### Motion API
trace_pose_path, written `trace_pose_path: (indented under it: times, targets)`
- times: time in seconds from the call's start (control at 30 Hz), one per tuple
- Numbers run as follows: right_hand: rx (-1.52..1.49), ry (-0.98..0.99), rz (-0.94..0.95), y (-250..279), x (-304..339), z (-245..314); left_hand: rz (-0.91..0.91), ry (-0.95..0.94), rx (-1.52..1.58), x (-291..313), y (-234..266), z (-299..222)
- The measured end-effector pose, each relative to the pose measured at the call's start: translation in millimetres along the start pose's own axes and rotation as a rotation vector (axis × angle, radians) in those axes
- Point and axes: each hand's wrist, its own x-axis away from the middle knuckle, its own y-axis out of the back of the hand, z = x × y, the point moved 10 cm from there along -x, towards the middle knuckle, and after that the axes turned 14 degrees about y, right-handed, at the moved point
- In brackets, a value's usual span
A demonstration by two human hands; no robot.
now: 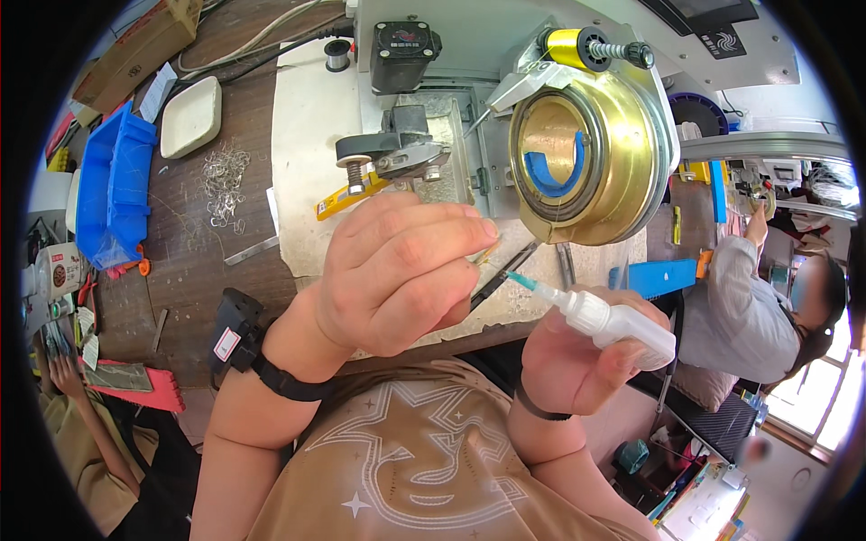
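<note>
My left hand (401, 270) is closed in front of the machine, thumb and fingers pinched together. A thin golden sliver shows at its fingertips, too small to name. In my right hand (573, 365) lies a white squeeze bottle (627, 332), tilted with its fine teal dispensing tip (520, 279) toward the left fingertips. Tip and pinched fingers are close together; whether they touch I cannot tell. Behind the hands stands a machine with a large brass-coloured ring (627, 158), a curved blue insert (552, 176) inside it, and a yellow thread spool (575, 47) on top.
A blue bin (115, 194), a whitish dish (191, 117) and a heap of small wire pieces (225, 176) sit on the left. A yellow-handled cutter (347, 200) lies behind my left hand. Another person (749, 307) sits at the right; a co-worker's hand (65, 374) shows far left.
</note>
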Motion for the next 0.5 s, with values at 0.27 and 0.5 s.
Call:
trace_pose_path:
  times: [0.27, 0.5]
  targets:
    - [0.007, 0.008, 0.028, 0.2, -1.4, 0.2, 0.041, 0.013, 0.0, -1.0, -2.8, 0.0]
    - [0.104, -0.011, -0.056, 5.7, 2.8, -1.2, -0.077, -0.022, -0.013, 1.4, 0.9, 0.8]
